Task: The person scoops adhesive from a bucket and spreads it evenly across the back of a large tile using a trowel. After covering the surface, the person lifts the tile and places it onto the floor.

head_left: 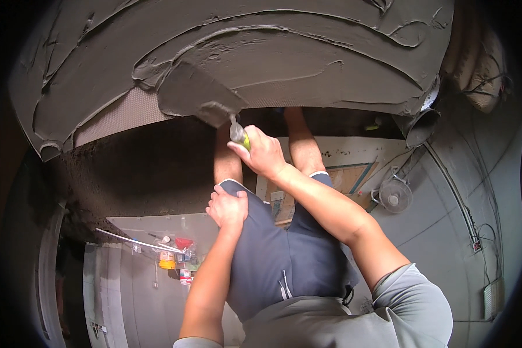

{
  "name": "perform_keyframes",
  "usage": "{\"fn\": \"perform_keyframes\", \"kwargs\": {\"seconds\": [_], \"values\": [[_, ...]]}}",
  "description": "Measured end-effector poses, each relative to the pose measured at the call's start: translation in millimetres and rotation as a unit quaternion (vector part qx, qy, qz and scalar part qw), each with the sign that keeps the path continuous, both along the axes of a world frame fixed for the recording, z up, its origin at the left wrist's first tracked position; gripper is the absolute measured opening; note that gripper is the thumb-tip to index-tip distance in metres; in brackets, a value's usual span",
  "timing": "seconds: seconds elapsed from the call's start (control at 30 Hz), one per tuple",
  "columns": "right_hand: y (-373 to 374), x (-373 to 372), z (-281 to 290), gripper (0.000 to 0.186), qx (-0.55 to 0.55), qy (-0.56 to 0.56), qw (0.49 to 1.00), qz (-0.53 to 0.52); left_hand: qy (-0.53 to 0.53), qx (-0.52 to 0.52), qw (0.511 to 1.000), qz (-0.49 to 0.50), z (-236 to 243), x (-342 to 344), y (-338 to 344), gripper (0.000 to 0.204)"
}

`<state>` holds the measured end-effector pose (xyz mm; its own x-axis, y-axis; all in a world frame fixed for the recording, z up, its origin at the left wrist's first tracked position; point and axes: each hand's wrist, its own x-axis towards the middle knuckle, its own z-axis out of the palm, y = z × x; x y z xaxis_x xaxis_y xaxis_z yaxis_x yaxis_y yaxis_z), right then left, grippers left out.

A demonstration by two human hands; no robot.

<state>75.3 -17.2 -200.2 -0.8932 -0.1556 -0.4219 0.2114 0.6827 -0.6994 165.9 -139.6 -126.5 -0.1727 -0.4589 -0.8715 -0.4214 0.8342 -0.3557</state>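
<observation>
currently the right hand (262, 153) holds a trowel (190, 90) against grey mortar (284, 55).

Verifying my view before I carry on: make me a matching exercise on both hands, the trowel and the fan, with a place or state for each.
1. Left hand
2. Right hand
3. Trowel
4. Fan

A. Blade at the grey paste
B. Right of the shorts
C. Resting on the left leg of the shorts
D. Closed around a handle

Pairs: 1-C, 2-D, 3-A, 4-B
</observation>
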Motion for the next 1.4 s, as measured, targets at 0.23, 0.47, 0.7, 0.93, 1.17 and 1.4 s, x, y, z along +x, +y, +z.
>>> {"fn": "perform_keyframes", "kwargs": {"seconds": [0.23,0.47,0.7,0.93,1.17,1.4], "values": [[-73.6,30.3,-0.5,0.044,0.0,-0.127,0.988,0.084,0.001,0.022,0.999,0.031,-0.9,-4.1,-8.5,0.064],[-49.0,33.0,29.5,0.048,-0.028,-0.192,0.98,0.031,0.022,0.046,0.998,0.044,-0.6,6.5,-23.4,0.062],[-21.6,24.4,16.9,0.038,-0.02,-0.22,0.966,-0.131,-0.008,0.054,0.993,0.103,0.8,-3.0,-35.6,0.069],[-158.8,17.0,30.8,0.05,-0.019,-0.241,0.964,0.113,-0.005,0.183,0.966,0.184,-26.7,55.7,-56.6,0.048],[-176.4,-27.5,33.8,0.039,-0.04,-0.113,0.987,0.104,-0.017,0.138,0.989,0.054,-10.1,10.5,-59.3,0.059],[-202.7,-16.9,24.8,0.041,0.007,-0.208,0.966,0.151,-0.024,0.169,0.984,0.06,-18.3,33.3,-69.5,0.058]]}}
